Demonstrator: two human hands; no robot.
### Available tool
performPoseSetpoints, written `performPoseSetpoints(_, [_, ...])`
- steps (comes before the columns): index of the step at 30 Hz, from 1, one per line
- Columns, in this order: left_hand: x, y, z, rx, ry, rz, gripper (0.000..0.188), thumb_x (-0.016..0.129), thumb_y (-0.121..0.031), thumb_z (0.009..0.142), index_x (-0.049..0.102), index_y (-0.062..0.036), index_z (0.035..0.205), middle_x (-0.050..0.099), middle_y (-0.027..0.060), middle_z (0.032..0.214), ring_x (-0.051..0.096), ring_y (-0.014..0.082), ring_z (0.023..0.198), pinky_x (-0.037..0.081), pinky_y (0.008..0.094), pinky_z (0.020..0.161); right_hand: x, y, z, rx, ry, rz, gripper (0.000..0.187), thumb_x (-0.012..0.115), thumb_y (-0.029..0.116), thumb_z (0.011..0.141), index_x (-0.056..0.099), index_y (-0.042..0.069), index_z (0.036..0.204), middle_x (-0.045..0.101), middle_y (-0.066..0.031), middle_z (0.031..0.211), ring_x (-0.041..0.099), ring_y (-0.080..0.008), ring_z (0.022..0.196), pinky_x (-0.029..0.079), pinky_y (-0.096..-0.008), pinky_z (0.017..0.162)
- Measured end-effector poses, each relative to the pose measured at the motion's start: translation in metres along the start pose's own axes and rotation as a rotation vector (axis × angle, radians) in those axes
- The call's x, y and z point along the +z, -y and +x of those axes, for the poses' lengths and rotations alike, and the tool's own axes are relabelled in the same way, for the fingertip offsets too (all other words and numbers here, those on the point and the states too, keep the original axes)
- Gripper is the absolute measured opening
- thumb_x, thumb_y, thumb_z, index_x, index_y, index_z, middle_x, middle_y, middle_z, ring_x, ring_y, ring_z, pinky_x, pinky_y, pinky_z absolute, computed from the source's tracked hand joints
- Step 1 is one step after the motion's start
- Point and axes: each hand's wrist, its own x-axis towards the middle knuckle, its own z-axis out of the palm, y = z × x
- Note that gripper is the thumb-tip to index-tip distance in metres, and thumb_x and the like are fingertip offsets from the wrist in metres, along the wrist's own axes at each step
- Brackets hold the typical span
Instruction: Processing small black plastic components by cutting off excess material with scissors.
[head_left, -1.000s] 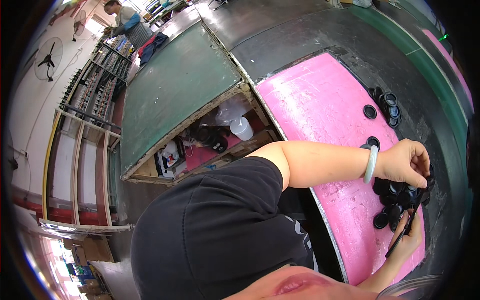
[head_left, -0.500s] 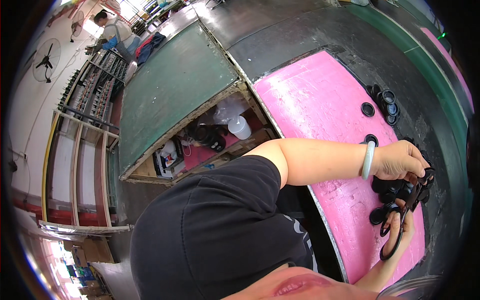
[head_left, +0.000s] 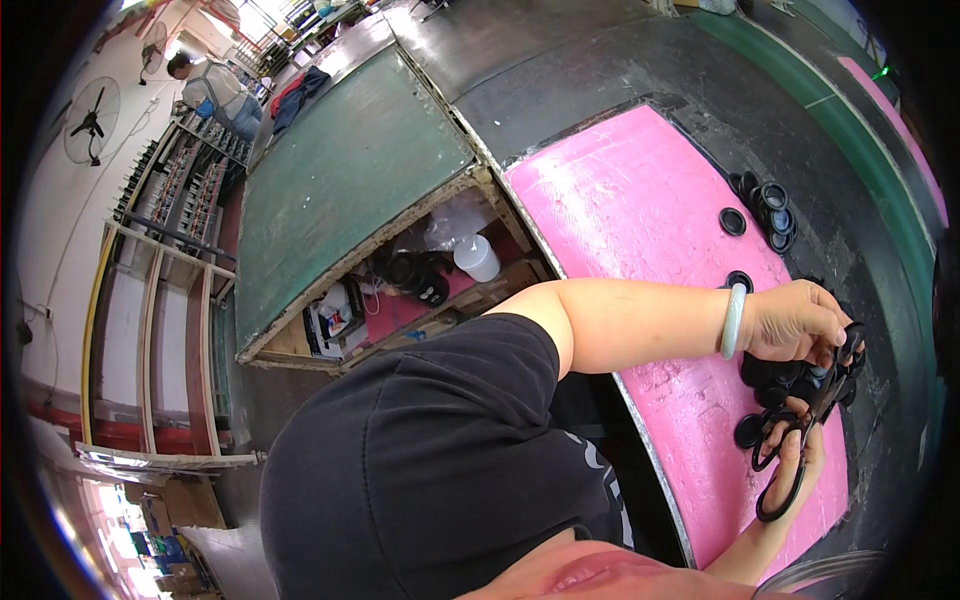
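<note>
My left hand [head_left: 795,320], with a pale bangle [head_left: 734,320] on its wrist, pinches a small black rubber ring [head_left: 853,338] at the right part of the pink mat [head_left: 655,200]. Just below it, my right hand [head_left: 808,462] has its fingers through the black handle loops of scissors [head_left: 767,508]. The blades point up toward the piece in my left fingers; whether they touch it I cannot tell. A heap of black round pieces [head_left: 765,372] lies beneath and beside both hands, partly hidden by them.
A row of black rings [head_left: 777,215] and a single ring [head_left: 732,221] lie farther up the mat. To the left stands a green-topped bench [head_left: 350,190], its open shelf holding a white tub [head_left: 477,258]. A person [head_left: 222,95] stands at racks in the far left.
My left hand has tilted the black ring upright and shifted it slightly. The scissors moved a little in my right hand. The far person has turned and straightened.
</note>
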Motion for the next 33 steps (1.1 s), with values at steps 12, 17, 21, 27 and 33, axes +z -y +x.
performPoseSetpoints(12, [0.001, 0.003, 0.000, 0.023, -0.035, 0.117, 0.013, 0.066, 0.006, 0.078, 0.071, 0.0068, 0.089, 0.067, 0.0162, 0.109, 0.064, 0.0170, 0.085, 0.052, 0.0272, 0.073, 0.000, -0.001, 0.001, 0.006, -0.014, 0.019, 0.046, 0.055, 0.034, 0.097, 0.055, -0.007, 0.118, 0.049, -0.0011, 0.072, 0.046, -0.0101, 0.067, 0.036, -0.0225, 0.061])
performPoseSetpoints(17, [-0.001, 0.012, 0.001, 0.044, -0.027, 0.210, 0.009, 0.067, 0.006, 0.076, 0.071, 0.0085, 0.084, 0.066, 0.0182, 0.108, 0.064, 0.0166, 0.080, 0.052, 0.0246, 0.069, 0.004, -0.002, 0.002, -0.030, -0.104, 0.035, 0.044, 0.055, 0.030, 0.097, 0.054, -0.007, 0.120, 0.049, -0.0014, 0.073, 0.047, -0.0103, 0.068, 0.036, -0.0228, 0.062])
performPoseSetpoints(21, [0.001, 0.018, -0.001, -0.032, -0.047, 0.194, 0.009, 0.068, 0.005, 0.074, 0.070, 0.0090, 0.083, 0.065, 0.0191, 0.108, 0.063, 0.0161, 0.075, 0.052, 0.0247, 0.068, 0.006, -0.001, 0.001, -0.031, -0.148, 0.015, 0.039, 0.054, 0.028, 0.097, 0.055, -0.006, 0.117, 0.048, -0.0007, 0.071, 0.046, -0.0091, 0.066, 0.036, -0.0225, 0.060])
performPoseSetpoints(27, [0.000, 0.010, -0.001, -0.015, -0.069, 0.219, 0.011, 0.071, 0.003, 0.073, 0.070, 0.0087, 0.083, 0.065, 0.0198, 0.107, 0.063, 0.0156, 0.074, 0.053, 0.0249, 0.068, -0.010, -0.005, -0.005, 0.058, -0.139, 0.016, 0.028, 0.051, 0.020, 0.098, 0.058, -0.006, 0.106, 0.044, 0.0026, 0.061, 0.039, -0.0046, 0.051, 0.030, -0.0196, 0.048])
performPoseSetpoints(33, [-0.007, -0.027, 0.005, 0.177, -0.214, 0.763, 0.023, 0.072, -0.005, 0.074, 0.070, 0.0062, 0.094, 0.070, 0.0127, 0.103, 0.065, 0.0126, 0.085, 0.052, 0.0247, 0.077, -0.008, 0.011, -0.004, 0.112, -0.174, -0.080, 0.023, 0.063, 0.020, 0.091, 0.066, -0.002, 0.099, 0.050, 0.0039, 0.062, 0.042, -0.0030, 0.048, 0.029, -0.0196, 0.045])
